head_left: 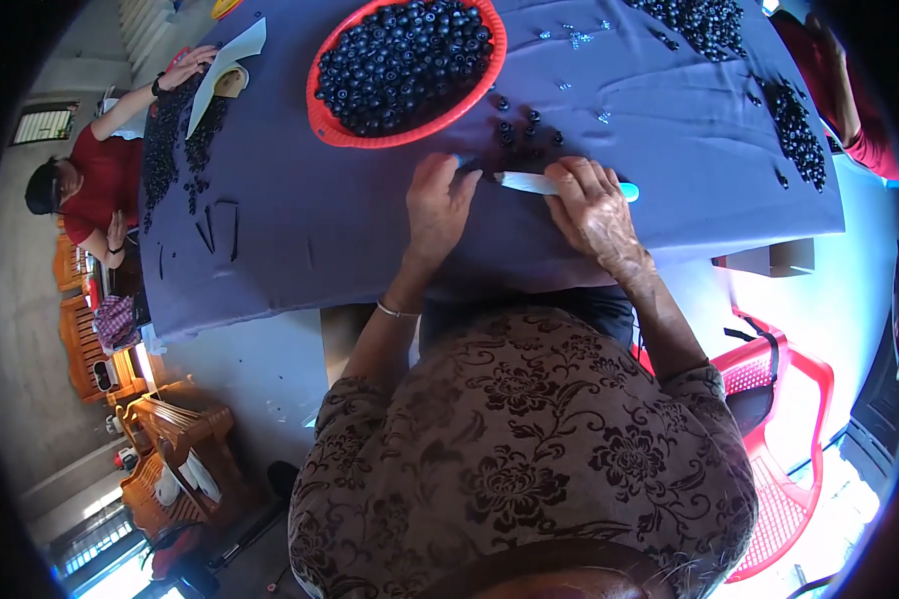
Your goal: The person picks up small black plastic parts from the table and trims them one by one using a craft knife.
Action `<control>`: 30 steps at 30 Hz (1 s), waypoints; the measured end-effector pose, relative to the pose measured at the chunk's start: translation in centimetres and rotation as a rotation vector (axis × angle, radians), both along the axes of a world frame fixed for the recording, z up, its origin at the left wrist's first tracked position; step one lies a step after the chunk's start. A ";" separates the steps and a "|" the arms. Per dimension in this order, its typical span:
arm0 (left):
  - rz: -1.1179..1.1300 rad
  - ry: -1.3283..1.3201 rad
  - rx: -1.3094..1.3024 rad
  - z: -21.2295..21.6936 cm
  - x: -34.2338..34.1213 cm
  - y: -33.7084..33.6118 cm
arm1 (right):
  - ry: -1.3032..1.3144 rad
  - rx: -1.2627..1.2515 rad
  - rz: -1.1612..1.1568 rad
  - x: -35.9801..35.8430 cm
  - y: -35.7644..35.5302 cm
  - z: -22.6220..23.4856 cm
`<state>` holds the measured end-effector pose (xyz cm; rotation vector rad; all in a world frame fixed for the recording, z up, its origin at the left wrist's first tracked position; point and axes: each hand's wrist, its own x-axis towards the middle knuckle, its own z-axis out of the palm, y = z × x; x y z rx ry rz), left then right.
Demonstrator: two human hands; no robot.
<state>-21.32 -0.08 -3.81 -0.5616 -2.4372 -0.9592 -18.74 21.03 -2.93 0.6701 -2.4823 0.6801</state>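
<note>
We see a slim white tool with a pale blue end lying over the near part of the purple tablecloth, its dark tip pointing at the left hand. Just beyond it sit a few loose black beads, and past those a red basket heaped with many more. Judging by that heap, we would say plenty remains; nothing here lets us sort finished beads from untouched ones. The right hand grips the tool from above, knuckles up, its forearm slanting in from the lower right. The left hand stands with thumb and fingers bent towards the tip, wrist low; something dark shows at the fingertips, but it is too small for us to tell whether they pinch a bead.
</note>
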 end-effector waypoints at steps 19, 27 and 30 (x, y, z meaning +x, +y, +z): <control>-0.426 -0.970 1.390 6.7 4.3 2.8 | -0.638 -0.997 0.259 2.7 -0.5 6.0; -0.539 -1.052 1.209 7.0 6.2 2.8 | -0.694 -1.142 0.442 3.6 -1.4 5.5; -0.479 -1.098 1.255 7.5 7.2 3.2 | -0.682 -1.143 0.460 4.2 -1.5 5.4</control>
